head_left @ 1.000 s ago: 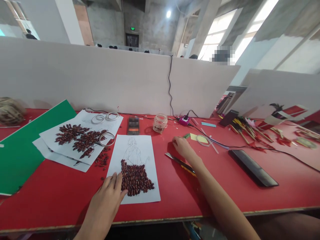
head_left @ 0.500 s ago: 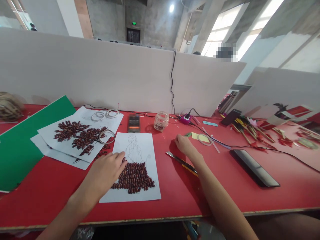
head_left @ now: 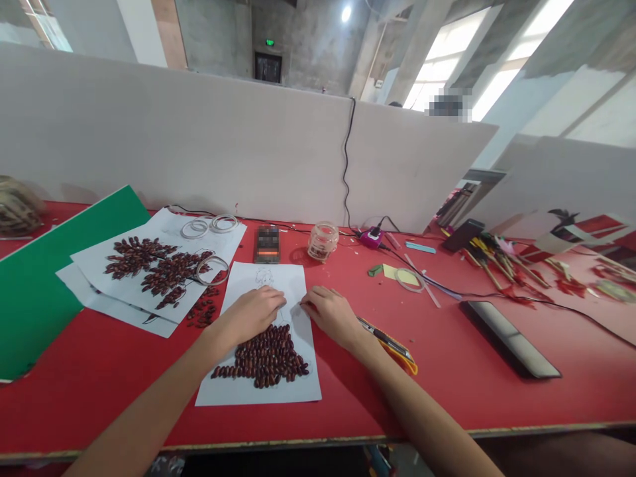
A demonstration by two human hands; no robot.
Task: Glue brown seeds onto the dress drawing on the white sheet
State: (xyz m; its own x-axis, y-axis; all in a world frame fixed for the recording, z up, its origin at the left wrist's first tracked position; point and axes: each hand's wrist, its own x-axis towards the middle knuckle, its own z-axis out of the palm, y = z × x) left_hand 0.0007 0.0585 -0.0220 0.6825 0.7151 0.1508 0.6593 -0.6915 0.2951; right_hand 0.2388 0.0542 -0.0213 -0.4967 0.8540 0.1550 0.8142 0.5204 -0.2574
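Note:
A white sheet with a line drawing [head_left: 313, 371] lies on the red table, its lower part covered by rows of glossy red-brown seeds [head_left: 268, 354]. Over the middle of the drawing is my left hand [head_left: 256, 310], its fingers drawn together above the top row of seeds. My right hand [head_left: 332, 317] is at the sheet's right edge, thumb and fingertips pinched together. Whatever either hand holds is too small or hidden to make out. Beside my right wrist lies a yellow utility knife [head_left: 392, 344]. Loose seeds [head_left: 203, 311] are scattered left of the sheet.
Left are another seed-covered sheet [head_left: 119, 288], clear tape rolls [head_left: 223, 224] and a green board [head_left: 44, 285]. Behind the drawing stand a phone [head_left: 267, 245] and a glass jar [head_left: 322, 242]. A purple power adapter [head_left: 371, 237], cables and a black case [head_left: 509, 339] lie to the right.
My right hand has moved left from near the yellow paper to the drawing's edge. My left hand has shifted right and away from me over the sheet, uncovering loose seeds.

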